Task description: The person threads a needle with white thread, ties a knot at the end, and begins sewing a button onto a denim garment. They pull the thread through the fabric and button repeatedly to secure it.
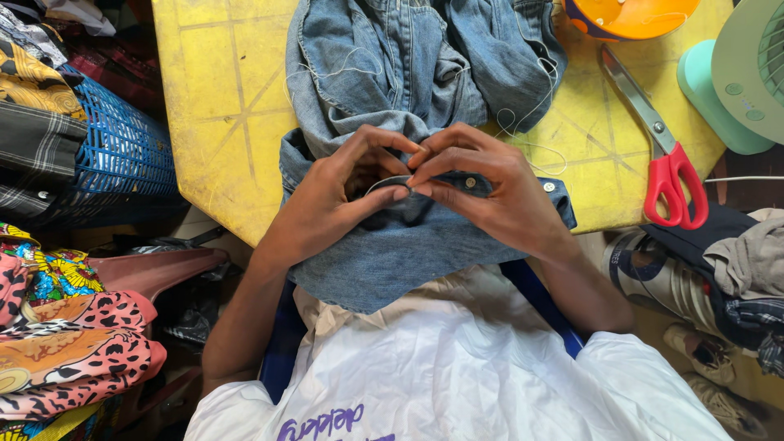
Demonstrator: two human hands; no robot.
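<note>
- Head view, containers: blue plastic lattice basket (122, 147) at the left edge of the table, packed with folded checked and patterned cloth (37, 122); contents deeper inside hidden.
- Orange round plastic bowl (629, 15) at the top edge, cut off by the frame; inside not visible enough to tell what it holds.
- Faded blue denim garment (408, 73), soft and crumpled, heaped on the worn yellow table (220, 98) and draped over its near edge onto the lap; long axis running from the top of the frame down toward the white shirt (457, 367); a band with small round metal studs (549, 187) lying crosswise under the hands.
- Left hand (335, 196) resting on the denim at the table's edge, thumb and forefinger pressed together, pinching a fold of the cloth; other fingers curled.
- Right hand (482, 192) just beside, touching the left at the fingertips, fingers drawn together in a pinch on the same fold; whether a needle sits between them cannot be told.
- Thin pale loose thread (531, 110) trailing in loops over the denim and table.
- Red-handled steel scissors (663, 155) lying on the table's right side, blades pointing up-left, handles toward the near edge.
- Pale green smooth plastic fan (747, 77) at the far right corner.
- Leopard-print and floral fabrics (73, 343) piled lower left; crumpled garments and a shoe (710, 286) lower right.
</note>
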